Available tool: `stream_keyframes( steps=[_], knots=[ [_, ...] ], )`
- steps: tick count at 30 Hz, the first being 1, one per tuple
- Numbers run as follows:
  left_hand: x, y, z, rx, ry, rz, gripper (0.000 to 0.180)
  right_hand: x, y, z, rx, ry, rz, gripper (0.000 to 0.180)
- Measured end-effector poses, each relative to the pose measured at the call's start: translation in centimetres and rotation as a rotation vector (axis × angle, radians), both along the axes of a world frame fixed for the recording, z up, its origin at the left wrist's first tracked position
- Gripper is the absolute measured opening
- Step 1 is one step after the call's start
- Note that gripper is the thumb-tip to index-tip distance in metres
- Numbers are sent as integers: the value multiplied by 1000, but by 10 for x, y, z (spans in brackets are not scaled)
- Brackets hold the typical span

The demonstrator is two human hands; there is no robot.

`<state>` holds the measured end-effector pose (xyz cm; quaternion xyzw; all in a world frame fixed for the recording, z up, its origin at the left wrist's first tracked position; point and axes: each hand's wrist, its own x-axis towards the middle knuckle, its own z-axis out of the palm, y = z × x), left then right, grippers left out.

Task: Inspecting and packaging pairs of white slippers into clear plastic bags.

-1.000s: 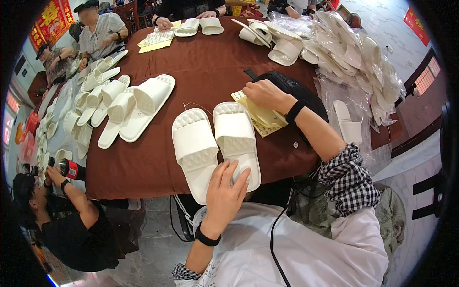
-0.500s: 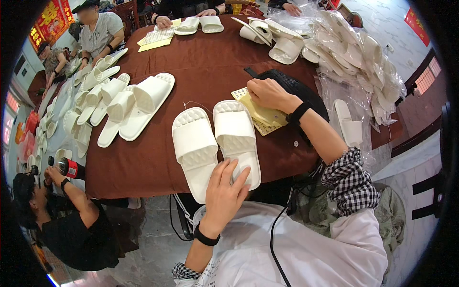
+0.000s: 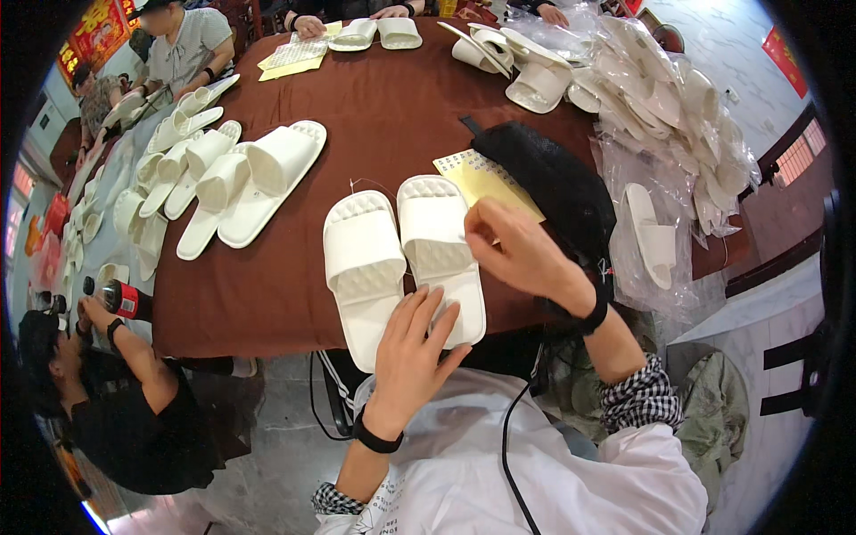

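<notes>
Two white slippers at frame centre on tabletop; left hand flat, steadying heels; right hand pinched above, contents unclear.

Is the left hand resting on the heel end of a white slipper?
Yes, the left hand lies on the near end of the right-side white slipper.

- Small packing workshop, set around a brown-clothed table.
- Rows of white slippers on the table's left part.
- Heap of plastic-bagged slippers at its right edge.
- Co-workers seated along its far side.
</notes>
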<state>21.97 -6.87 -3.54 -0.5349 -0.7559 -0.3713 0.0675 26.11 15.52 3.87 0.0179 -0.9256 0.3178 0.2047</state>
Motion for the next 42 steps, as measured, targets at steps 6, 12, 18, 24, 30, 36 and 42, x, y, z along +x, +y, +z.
stream_keyframes(
  steps=[6,12,18,24,30,36,42],
  knots=[
    [1,2,-3,9,-10,-2,54,21,-30,-26,232,-55,-63,14],
    [3,1,-3,3,-36,11,54,23,-38,-40,396,-38,-107,15],
    [3,1,-4,3,-38,15,54,19,-41,-42,497,-54,-127,17],
    [3,2,-5,22,-47,17,63,20,-40,-41,448,-115,-130,16],
    [3,2,-5,27,-69,28,68,29,-37,-34,247,-150,-93,13],
    [5,6,3,-42,-45,27,83,46,-47,-32,173,-132,-157,13],
    [7,11,0,-82,41,63,84,58,-55,-41,272,-64,-168,28]
  ],
)
